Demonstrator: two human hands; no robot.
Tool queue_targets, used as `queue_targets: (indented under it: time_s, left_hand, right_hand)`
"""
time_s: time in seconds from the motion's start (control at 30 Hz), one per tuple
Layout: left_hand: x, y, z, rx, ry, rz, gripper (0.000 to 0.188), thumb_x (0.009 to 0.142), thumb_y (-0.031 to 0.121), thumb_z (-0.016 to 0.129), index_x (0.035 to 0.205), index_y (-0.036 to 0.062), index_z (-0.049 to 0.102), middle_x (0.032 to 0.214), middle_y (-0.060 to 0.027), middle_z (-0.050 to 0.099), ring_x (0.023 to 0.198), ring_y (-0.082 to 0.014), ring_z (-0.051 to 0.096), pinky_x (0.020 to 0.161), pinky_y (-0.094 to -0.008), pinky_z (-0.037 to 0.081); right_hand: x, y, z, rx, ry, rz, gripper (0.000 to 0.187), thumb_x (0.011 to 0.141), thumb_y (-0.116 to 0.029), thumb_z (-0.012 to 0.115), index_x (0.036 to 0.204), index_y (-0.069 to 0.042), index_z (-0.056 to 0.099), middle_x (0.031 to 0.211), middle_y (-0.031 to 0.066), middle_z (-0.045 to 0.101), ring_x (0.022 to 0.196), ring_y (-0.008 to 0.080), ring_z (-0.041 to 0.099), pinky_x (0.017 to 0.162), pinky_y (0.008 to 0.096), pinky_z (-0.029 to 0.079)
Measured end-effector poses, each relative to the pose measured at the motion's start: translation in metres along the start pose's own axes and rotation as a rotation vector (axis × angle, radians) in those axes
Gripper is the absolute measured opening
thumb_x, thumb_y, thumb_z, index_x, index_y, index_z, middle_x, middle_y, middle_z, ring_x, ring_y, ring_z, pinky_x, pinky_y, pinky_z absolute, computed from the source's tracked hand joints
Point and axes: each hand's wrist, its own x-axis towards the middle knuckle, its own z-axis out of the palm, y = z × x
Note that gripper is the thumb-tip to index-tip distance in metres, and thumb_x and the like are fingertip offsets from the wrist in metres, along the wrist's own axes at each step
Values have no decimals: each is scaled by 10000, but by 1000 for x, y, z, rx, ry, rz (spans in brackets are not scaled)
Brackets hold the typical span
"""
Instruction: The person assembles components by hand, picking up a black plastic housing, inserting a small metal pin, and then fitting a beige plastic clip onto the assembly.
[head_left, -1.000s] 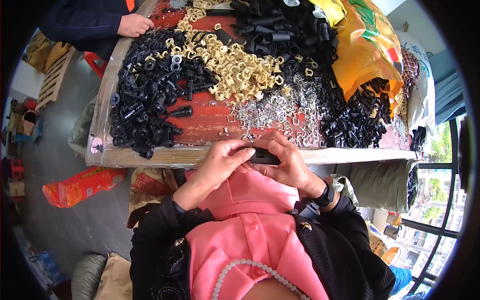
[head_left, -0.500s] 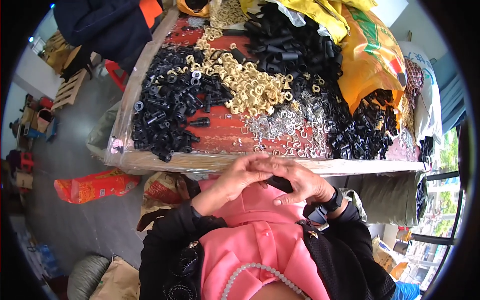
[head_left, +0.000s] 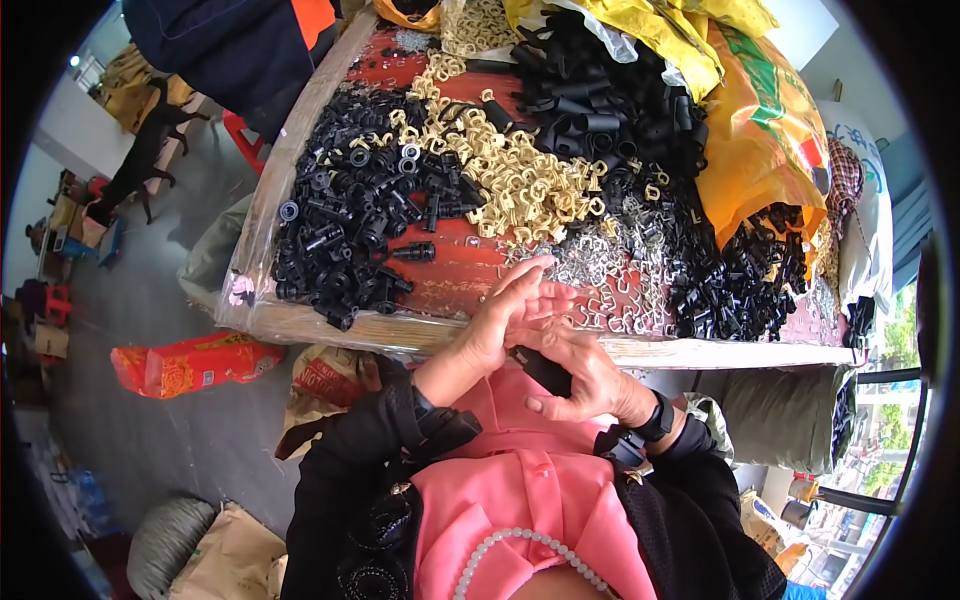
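My left hand (head_left: 515, 310) reaches over the table's front edge, fingers stretched out and palm partly turned up, with nothing visible in it. Just beside it, my right hand (head_left: 583, 372) is curled around a black, smooth, tube-like piece (head_left: 543, 371), whose far end shows below the fingers. Past my hands, small silver wire clips (head_left: 625, 285) lie scattered on the red tabletop (head_left: 450, 285). Gold-coloured ring-shaped parts (head_left: 530, 180) are heaped behind the clips. Black ribbed cylindrical fittings (head_left: 340, 225) cover the left part of the table.
Black tubes (head_left: 590, 110) are piled at the back. On the right, an orange bag (head_left: 755, 150) stands over small black parts (head_left: 735, 295). A person in dark clothing (head_left: 230, 50) is at the far left. A black dog (head_left: 140, 155) and a red bag (head_left: 195, 365) are on the floor.
My hands have come apart from their overlapped position. The left hand has moved forward and opened, exposing more of the black piece in the right. The dog shows more fully now.
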Motion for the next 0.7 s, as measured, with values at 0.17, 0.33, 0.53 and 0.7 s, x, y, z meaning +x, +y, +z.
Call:
queue_targets:
  time_s: [0.17, 0.33, 0.53, 0.7]
  left_hand:
    - [-8, 2, 19, 114, -143, 71, 669, 779, 454, 456, 1251, 27, 253, 1063, -168, 476, 964, -216, 480, 860, -345, 367]
    - [-21, 3, 39, 292, -210, 173, 765, 736, 496, 486, 1272, 24, 211, 1104, -173, 435, 1009, -230, 437, 889, -350, 330]
    - [-23, 3, 44, 356, -211, 288, 813, 716, 518, 499, 1282, 25, 187, 1108, -176, 419, 1046, -243, 395, 909, -367, 301]
    - [-21, 9, 38, 347, -158, 263, 759, 747, 473, 493, 1280, 20, 198, 1115, -176, 426, 1052, -245, 406, 906, -373, 310]
  right_hand:
    - [-5, 0, -2, 16, 29, 22, 458, 614, -189, 623, 1006, 7, 487, 852, 151, 541, 790, 303, 541, 717, 354, 432]
    - [-6, -10, -6, 36, 59, -7, 375, 614, -184, 599, 925, 12, 526, 817, 139, 560, 761, 286, 565, 696, 335, 437]
    - [-4, -17, -6, 38, 92, -38, 354, 603, -162, 596, 913, -5, 527, 806, 126, 560, 771, 301, 559, 730, 346, 436]
    - [3, -9, -15, 49, 110, -99, 318, 604, -145, 599, 880, -1, 535, 786, 119, 563, 737, 297, 557, 685, 343, 443]
